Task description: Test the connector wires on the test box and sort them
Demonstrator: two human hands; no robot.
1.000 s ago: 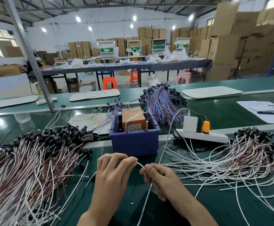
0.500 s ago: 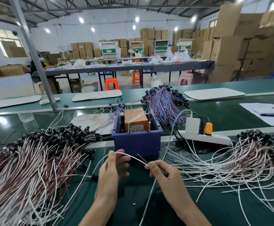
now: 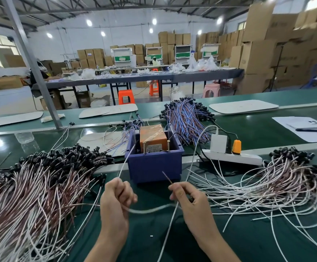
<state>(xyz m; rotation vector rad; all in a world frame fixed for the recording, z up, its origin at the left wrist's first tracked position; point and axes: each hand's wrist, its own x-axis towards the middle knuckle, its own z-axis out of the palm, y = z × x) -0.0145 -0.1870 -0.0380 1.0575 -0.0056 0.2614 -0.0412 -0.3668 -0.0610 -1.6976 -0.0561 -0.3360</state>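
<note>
My left hand (image 3: 116,203) pinches the white lead of a connector wire (image 3: 127,159), whose tip points up toward the test box. My right hand (image 3: 189,201) pinches the same wire's brown lead (image 3: 166,177), its tip raised just in front of the bin. A blurred white stretch of the wire (image 3: 150,210) sags between the two hands. The orange test box (image 3: 153,138) sits in a blue bin (image 3: 153,165) with two upright brass pins at its front. A big pile of wires with black connectors (image 3: 34,184) lies at the left, another pile (image 3: 278,182) at the right.
A white power strip (image 3: 233,157) with a white adapter and an orange plug lies right of the bin. A bundle of blue and red wires (image 3: 186,118) lies behind it. Papers with a pen (image 3: 305,127) are at the far right, a steel post (image 3: 31,61) at the left.
The hands moved apart and spread the wire's two leads. The white lead now rises toward the test box, and the brown lead stands up from my right hand.
</note>
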